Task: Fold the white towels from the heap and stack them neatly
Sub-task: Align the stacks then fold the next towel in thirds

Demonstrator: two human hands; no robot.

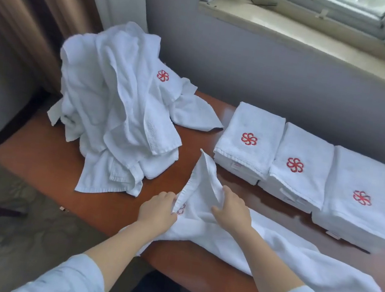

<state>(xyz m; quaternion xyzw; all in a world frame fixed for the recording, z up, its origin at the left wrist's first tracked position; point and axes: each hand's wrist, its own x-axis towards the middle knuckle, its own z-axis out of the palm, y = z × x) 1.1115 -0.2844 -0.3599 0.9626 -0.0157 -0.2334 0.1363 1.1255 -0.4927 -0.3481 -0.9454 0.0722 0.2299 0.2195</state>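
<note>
A loose white towel [282,256] lies crumpled across the near part of the wooden table [42,156], its right end hanging over the front edge. My left hand [158,209] pinches a hemmed edge of it beside a partly hidden red emblem. My right hand [231,211] grips a raised fold of the same towel, which stands up in a peak. The heap of unfolded white towels [114,109] sits at the table's far left. Three stacks of folded towels, each showing a red emblem, stand in a row at the right: [250,139], [301,164], [361,196].
A grey wall and a stone window sill [302,37] run behind the table. A brown curtain [32,9] hangs at the left. Patterned carpet [11,231] lies below the table's left edge. Bare wood shows between the heap and the stacks.
</note>
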